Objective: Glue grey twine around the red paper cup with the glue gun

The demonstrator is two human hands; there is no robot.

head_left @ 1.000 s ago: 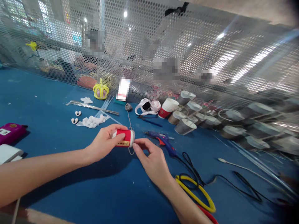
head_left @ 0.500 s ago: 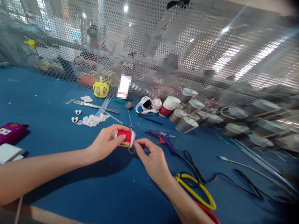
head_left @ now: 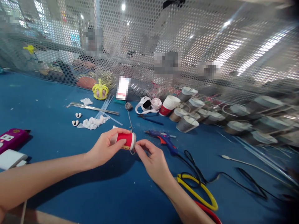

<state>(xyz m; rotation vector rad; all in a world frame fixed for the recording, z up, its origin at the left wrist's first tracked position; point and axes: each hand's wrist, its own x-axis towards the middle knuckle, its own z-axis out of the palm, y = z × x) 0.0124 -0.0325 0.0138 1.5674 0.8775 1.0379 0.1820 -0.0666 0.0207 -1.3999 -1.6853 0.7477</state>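
Grasping the red cup (head_left: 125, 140), the left hand (head_left: 101, 150) aims the cup's long axis toward the right hand (head_left: 153, 157), whose grip, at the cup's right end, cannot be told.

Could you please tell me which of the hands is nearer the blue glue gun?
Right. The right hand is just this side of the blue glue gun; the left hand is farther left, holding the red cup.

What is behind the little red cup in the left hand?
Gray string runs from the cup back to a small gray ball. The cup and left hand cover the blue table right behind them, so I can't tell what's there.
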